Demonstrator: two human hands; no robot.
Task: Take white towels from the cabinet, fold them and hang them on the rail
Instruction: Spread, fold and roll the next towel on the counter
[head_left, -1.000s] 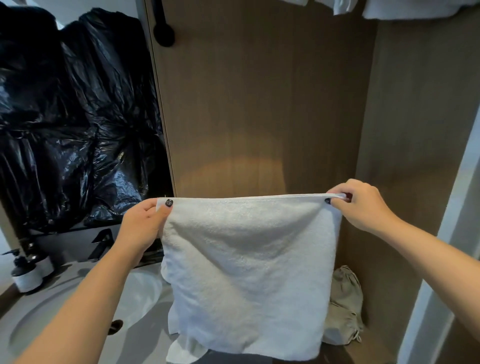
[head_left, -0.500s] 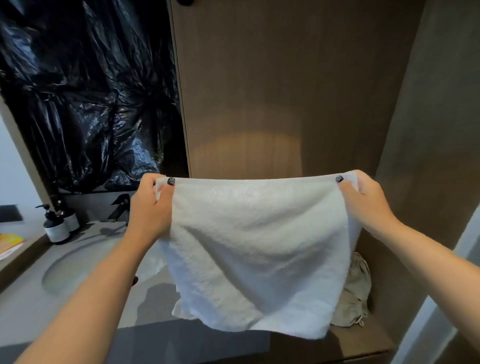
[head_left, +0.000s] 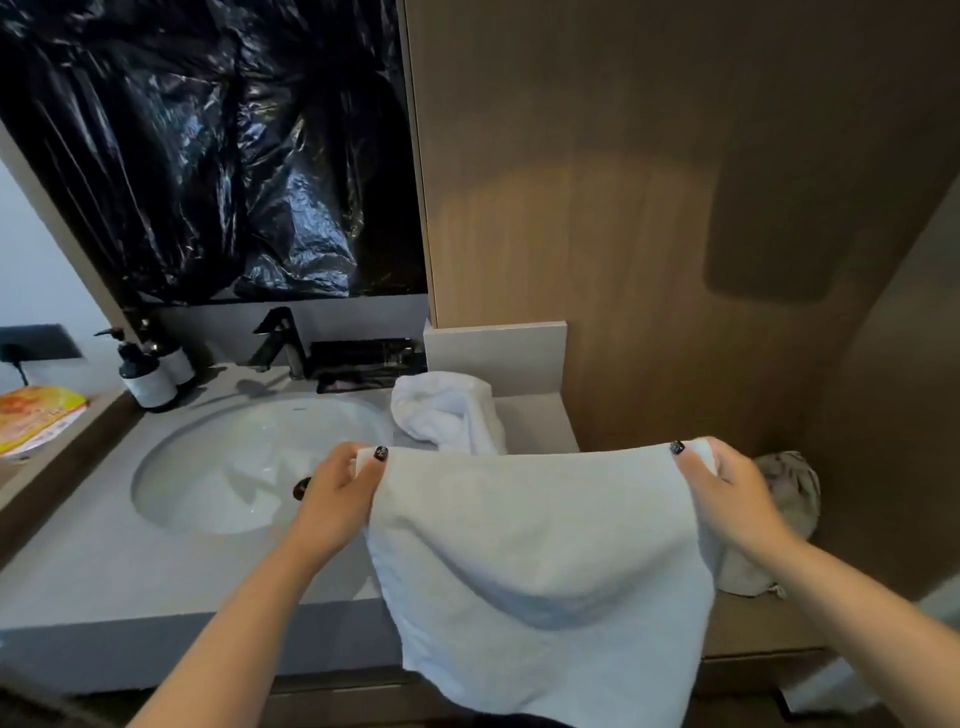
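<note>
A white towel (head_left: 540, 561) hangs spread out in front of me, over the front edge of the grey counter (head_left: 93, 571). My left hand (head_left: 337, 499) pinches its top left corner and my right hand (head_left: 727, 493) pinches its top right corner. The top edge is stretched level between them. A second white towel (head_left: 441, 410) lies bunched on the counter behind, right of the sink. No rail is in view.
A white sink basin (head_left: 234, 462) with a black tap (head_left: 278, 338) sits left of the towel. Two pump bottles (head_left: 150, 374) stand at the back left. Black plastic sheet (head_left: 208, 156) covers the mirror. A beige cloth bag (head_left: 789, 499) lies in the wooden cabinet niche (head_left: 623, 208).
My view has tipped downward and both hands have lowered the spread towel toward the counter. The sink, the tap and the bunched towel have come into sight.
</note>
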